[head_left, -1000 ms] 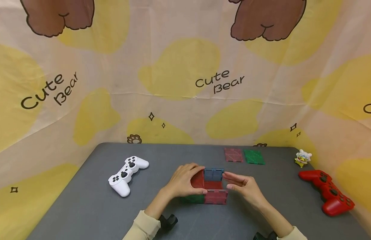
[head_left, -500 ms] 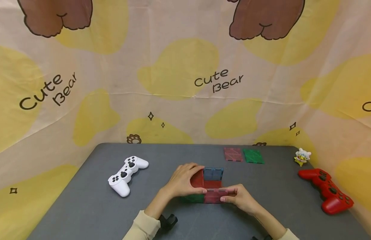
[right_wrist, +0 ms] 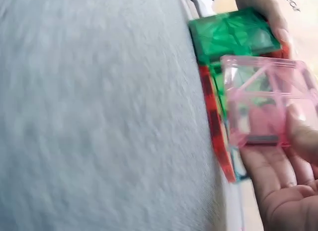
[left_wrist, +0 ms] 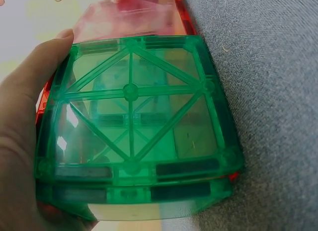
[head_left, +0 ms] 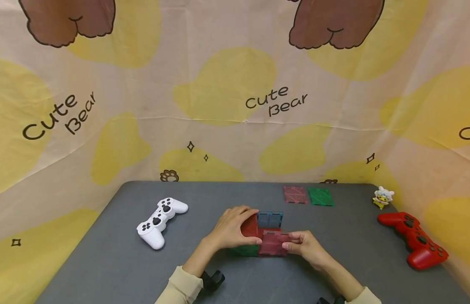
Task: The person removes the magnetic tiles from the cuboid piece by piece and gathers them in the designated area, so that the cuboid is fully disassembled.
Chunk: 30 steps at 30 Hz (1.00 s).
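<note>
In the head view, my left hand (head_left: 229,230) grips the left side of a small structure of see-through magnetic tiles, its thumb along the near edge. A green tile (left_wrist: 131,92) faces the left wrist camera, and a red tile (head_left: 250,226) shows beside the left fingers. At the structure's back right stands an upright blue tile (head_left: 270,219). Between thumb and fingers, my right hand (head_left: 307,249) pinches a pink tile (head_left: 273,243) by its right edge. That tile leans at the structure's near right side and overlaps it in the head view.
Flat on the table lie another pink tile (head_left: 295,195) and a green tile (head_left: 321,197) at the back. A white game controller (head_left: 162,221) is on the left. To the right are a red game controller (head_left: 412,240) and a small figurine (head_left: 382,198). A printed cloth backdrop (head_left: 227,84) rises behind.
My right hand has come down from beside the blue tile and taken hold of the near pink tile, which has shifted and tilted. The left hand keeps its grip in place.
</note>
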{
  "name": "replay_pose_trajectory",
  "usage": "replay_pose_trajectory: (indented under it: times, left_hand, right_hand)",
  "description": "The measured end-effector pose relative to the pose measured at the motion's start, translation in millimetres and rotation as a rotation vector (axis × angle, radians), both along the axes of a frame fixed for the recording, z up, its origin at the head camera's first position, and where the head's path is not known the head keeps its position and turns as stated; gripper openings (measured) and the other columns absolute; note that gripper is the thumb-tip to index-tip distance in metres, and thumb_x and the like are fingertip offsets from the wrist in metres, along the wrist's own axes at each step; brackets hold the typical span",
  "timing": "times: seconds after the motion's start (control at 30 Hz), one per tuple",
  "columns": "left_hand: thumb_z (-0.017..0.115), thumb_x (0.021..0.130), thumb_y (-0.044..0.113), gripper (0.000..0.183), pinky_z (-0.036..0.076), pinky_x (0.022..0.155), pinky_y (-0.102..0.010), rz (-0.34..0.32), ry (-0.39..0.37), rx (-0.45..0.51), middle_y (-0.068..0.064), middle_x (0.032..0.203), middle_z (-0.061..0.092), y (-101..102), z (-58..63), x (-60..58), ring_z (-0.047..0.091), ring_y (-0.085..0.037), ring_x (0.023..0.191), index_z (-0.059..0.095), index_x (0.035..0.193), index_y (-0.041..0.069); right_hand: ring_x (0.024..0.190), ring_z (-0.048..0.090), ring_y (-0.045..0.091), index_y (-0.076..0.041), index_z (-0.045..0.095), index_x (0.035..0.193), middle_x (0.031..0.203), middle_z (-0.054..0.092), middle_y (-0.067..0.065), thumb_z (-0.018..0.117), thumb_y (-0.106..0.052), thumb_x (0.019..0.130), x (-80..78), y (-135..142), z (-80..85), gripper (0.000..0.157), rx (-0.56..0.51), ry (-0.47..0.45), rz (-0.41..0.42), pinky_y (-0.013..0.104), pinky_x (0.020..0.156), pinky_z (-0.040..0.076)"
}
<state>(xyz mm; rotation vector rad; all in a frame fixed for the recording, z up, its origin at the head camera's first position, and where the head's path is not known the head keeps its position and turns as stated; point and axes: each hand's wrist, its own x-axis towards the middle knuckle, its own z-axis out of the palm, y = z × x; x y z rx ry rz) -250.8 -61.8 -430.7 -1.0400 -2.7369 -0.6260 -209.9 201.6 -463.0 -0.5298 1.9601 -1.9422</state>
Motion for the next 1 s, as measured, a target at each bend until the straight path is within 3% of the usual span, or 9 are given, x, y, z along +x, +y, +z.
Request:
replay_pose_trajectory:
  times: [0.1, 0.23, 0.4, 0.53, 0.6, 0.67, 0.77, 0.83, 1.0]
  left_hand:
    - [0.061, 0.072, 0.064, 0.075, 0.038, 0.09, -0.038, -0.003, -0.005, 0.0, 0.003, 0.125, 0.052, 2, -0.8, -0.2, 0.05, -0.015, 0.11, 0.047, 0.134, 0.025]
    - [0.062, 0.072, 0.063, 0.075, 0.037, 0.091, -0.039, -0.009, -0.007, 0.004, 0.003, 0.125, 0.051, 5, -1.3, -1.1, 0.049, -0.015, 0.112, 0.047, 0.134, 0.025]
    - [0.062, 0.072, 0.063, 0.075, 0.037, 0.092, -0.04, -0.019, -0.002, 0.009, 0.002, 0.126, 0.051, 6, -2.4, -2.2, 0.048, -0.016, 0.112, 0.046, 0.135, 0.024]
    - [0.062, 0.072, 0.063, 0.076, 0.036, 0.094, -0.042, -0.014, -0.004, 0.016, 0.001, 0.127, 0.05, 4, -3.4, -2.5, 0.048, -0.017, 0.114, 0.046, 0.135, 0.025]
    - [0.063, 0.072, 0.062, 0.076, 0.036, 0.094, -0.042, -0.009, -0.007, 0.024, 0.0, 0.127, 0.05, 2, -3.7, -2.3, 0.048, -0.018, 0.114, 0.046, 0.135, 0.023]
    - [0.063, 0.071, 0.062, 0.077, 0.036, 0.094, -0.043, -0.004, -0.009, 0.032, -0.001, 0.127, 0.05, 1, -3.6, -1.9, 0.048, -0.019, 0.115, 0.046, 0.135, 0.023]
    - [0.064, 0.071, 0.061, 0.076, 0.036, 0.093, -0.043, -0.002, -0.009, 0.04, -0.001, 0.128, 0.051, -1, -3.1, -1.3, 0.048, -0.02, 0.114, 0.047, 0.135, 0.022]
    - [0.064, 0.071, 0.061, 0.076, 0.037, 0.093, -0.043, -0.003, -0.008, 0.039, -0.001, 0.128, 0.051, -1, -2.7, -1.0, 0.048, -0.021, 0.114, 0.047, 0.135, 0.023]
    - [0.065, 0.071, 0.06, 0.076, 0.037, 0.093, -0.044, -0.011, 0.003, 0.047, -0.001, 0.126, 0.052, 0, -1.9, -0.3, 0.049, -0.02, 0.113, 0.048, 0.134, 0.022]
  right_hand:
    - [0.086, 0.066, 0.006, 0.009, 0.06, 0.11, 0.094, 0.071, -0.006, 0.057, -0.005, 0.089, -1.0, 11, 9.0, 0.026, -0.08, -0.005, -0.051, 0.023, 0.075, 0.053]
    - [0.08, 0.066, 0.003, -0.014, 0.064, 0.101, 0.089, 0.071, -0.009, 0.056, -0.007, 0.09, -6.1, 31, 31.7, 0.015, -0.088, 0.055, -0.206, 0.02, 0.07, 0.052]
    - [0.076, 0.067, 0.003, -0.012, 0.06, 0.096, 0.085, 0.072, -0.007, 0.055, -0.004, 0.09, -19.2, 57, 57.7, 0.011, -0.207, 0.055, -0.422, 0.018, 0.067, 0.052]
    - [0.073, 0.068, 0.005, -0.011, 0.06, 0.095, 0.081, 0.072, -0.005, 0.06, -0.006, 0.087, -34.1, 74, 69.4, 0.009, -0.35, -0.056, -0.586, 0.018, 0.066, 0.052]
    - [0.071, 0.068, 0.006, -0.012, 0.06, 0.104, 0.078, 0.072, -0.006, 0.063, -0.011, 0.085, -42.5, 82, 72.1, 0.019, -0.386, -0.146, -0.674, 0.018, 0.065, 0.052]
    - [0.068, 0.067, 0.005, -0.011, 0.056, 0.123, 0.075, 0.07, -0.006, 0.062, -0.013, 0.086, -51.3, 91, 72.8, 0.038, -0.412, -0.231, -0.734, 0.019, 0.065, 0.052]
    - [0.068, 0.064, 0.004, -0.008, 0.029, 0.144, 0.074, 0.067, -0.008, 0.055, -0.009, 0.09, -62.6, 107, 71.6, 0.06, -0.409, -0.309, -0.742, 0.018, 0.065, 0.052]
    - [0.07, 0.06, 0.003, -0.004, 0.013, 0.147, 0.077, 0.063, -0.01, 0.046, -0.004, 0.093, -68.1, 118, 69.7, 0.063, -0.358, -0.319, -0.7, 0.017, 0.066, 0.052]
    - [0.072, 0.06, 0.002, -0.001, 0.005, 0.146, 0.079, 0.061, -0.012, 0.036, 0.006, 0.093, -77.1, 139, 64.1, 0.063, -0.236, -0.313, -0.632, 0.017, 0.068, 0.052]
